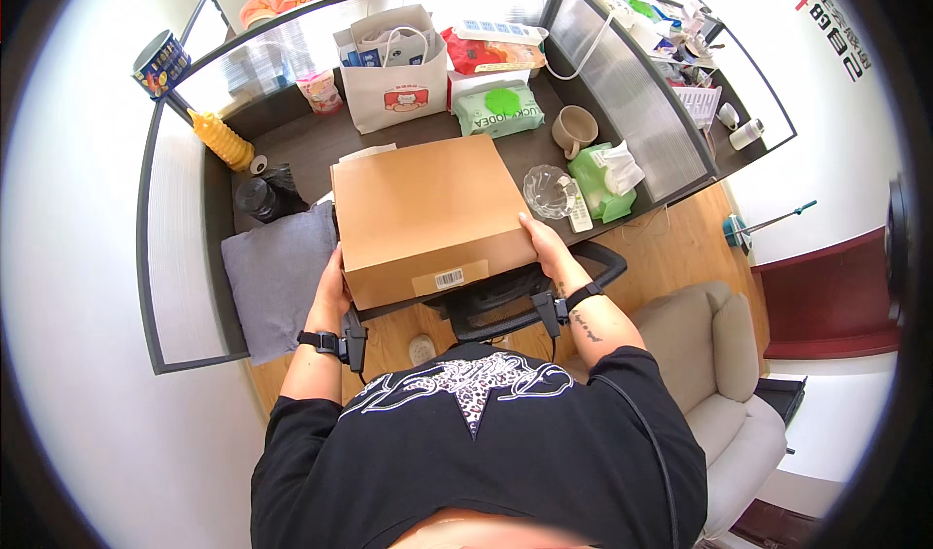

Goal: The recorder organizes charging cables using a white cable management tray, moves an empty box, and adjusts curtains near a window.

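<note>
A closed brown cardboard box [430,203] lies at the front edge of the dark desk [306,130], directly before me. My left hand [333,283] grips its left side near the front corner. On the opposite side, my right hand [543,243] holds the front right corner, thumb near the top edge. The face towards me bears a strip of tape and a barcode label. Left of the box, a grey cushion [280,279] rests partly over the desk edge. Right of it stand a clear glass bowl [550,192] and a white remote control [580,212]. The fingers under the box are hidden.
Behind the box stand a white paper bag [397,97], a green wipes pack [499,108] and a beige mug [574,130]. A green tissue pack [601,184] is at the right, a black-lidded container [259,198] at the left. A black mesh chair [503,308] sits below the desk edge.
</note>
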Available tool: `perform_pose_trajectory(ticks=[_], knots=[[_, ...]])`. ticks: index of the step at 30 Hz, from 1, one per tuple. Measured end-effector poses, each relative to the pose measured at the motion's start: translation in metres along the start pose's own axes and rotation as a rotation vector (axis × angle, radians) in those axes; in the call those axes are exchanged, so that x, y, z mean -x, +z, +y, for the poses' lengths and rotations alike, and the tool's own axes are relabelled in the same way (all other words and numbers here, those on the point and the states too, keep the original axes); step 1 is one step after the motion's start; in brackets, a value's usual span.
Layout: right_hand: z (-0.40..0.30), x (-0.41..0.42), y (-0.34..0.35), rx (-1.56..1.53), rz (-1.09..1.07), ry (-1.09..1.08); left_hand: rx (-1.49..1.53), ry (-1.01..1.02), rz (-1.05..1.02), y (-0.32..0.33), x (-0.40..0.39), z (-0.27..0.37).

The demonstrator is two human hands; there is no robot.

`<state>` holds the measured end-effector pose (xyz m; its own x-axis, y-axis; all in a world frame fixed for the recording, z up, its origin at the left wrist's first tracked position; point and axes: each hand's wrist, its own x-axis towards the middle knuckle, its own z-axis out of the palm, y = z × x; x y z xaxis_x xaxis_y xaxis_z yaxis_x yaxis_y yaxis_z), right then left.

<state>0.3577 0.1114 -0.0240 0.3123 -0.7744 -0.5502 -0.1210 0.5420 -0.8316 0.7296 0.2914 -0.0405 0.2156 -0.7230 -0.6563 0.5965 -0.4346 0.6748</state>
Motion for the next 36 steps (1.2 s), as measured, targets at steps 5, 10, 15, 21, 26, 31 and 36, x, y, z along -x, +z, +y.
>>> perform_pose_trajectory(ticks=[5, 10, 15, 21, 26, 31, 36], knots=[[-0.008, 0.016, -0.003, -0.054, 0.058, -0.010, 0.151, 0.043, -0.055, 0.046, 0.036, 0.028], [-0.012, 0.029, 0.008, -0.084, 0.071, -0.012, 0.130, 0.111, -0.063, 0.018, 0.031, 0.025], [-0.017, 0.047, 0.013, -0.141, 0.009, -0.118, 0.166, 0.249, -0.052, 0.012, 0.051, 0.022], [-0.032, 0.093, 0.026, -0.259, -0.040, -0.273, -0.014, 0.559, -0.111, -0.024, 0.071, 0.013], [-0.021, 0.117, 0.017, -0.422, -0.150, -0.190, -0.011, 0.644, -0.168, -0.032, 0.096, 0.014], [-0.002, 0.169, -0.009, -0.359, -0.143, -0.054, -0.241, 0.759, -0.236, 0.015, 0.147, 0.032], [0.056, 0.250, -0.047, -0.455, 0.083, -0.236, -0.139, 0.625, -0.552, 0.048, 0.147, 0.024]])
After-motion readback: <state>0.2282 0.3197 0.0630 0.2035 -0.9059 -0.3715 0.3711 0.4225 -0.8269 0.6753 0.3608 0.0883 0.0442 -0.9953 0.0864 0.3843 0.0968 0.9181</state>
